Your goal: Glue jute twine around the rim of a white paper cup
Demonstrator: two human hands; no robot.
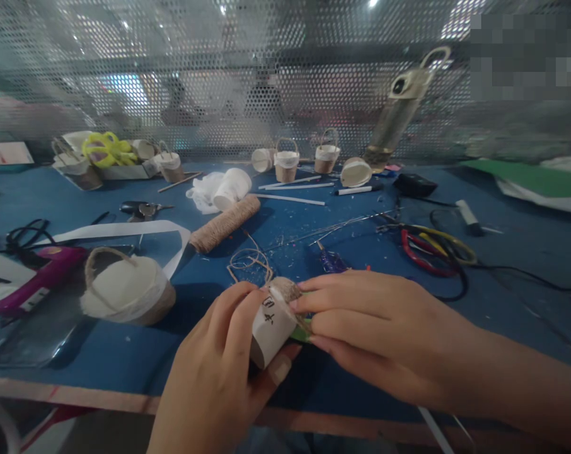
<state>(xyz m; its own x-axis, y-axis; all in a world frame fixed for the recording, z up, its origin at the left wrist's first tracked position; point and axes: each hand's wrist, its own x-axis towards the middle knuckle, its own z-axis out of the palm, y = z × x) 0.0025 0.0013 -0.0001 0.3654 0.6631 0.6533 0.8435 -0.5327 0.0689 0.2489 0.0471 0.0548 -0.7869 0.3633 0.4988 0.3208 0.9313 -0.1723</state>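
Observation:
My left hand (219, 372) is wrapped around a small white paper cup (270, 328) lying on its side, its far end partly wound with brown jute twine (285, 289). My right hand (375, 328) presses its fingertips against the cup's wound end, with a bit of green showing under the fingers. A loose loop of twine (250, 261) trails from the cup toward a twine spool (225, 223) on the blue table (101, 353).
A finished twine-covered basket (125, 289) sits at left beside a purple glue gun (30, 277) and white ribbon (120, 230). More small baskets (286, 161), cups, sticks, scissors (106, 149), pliers (432, 246) and cables lie farther back. A perforated metal screen (219, 75) closes the rear.

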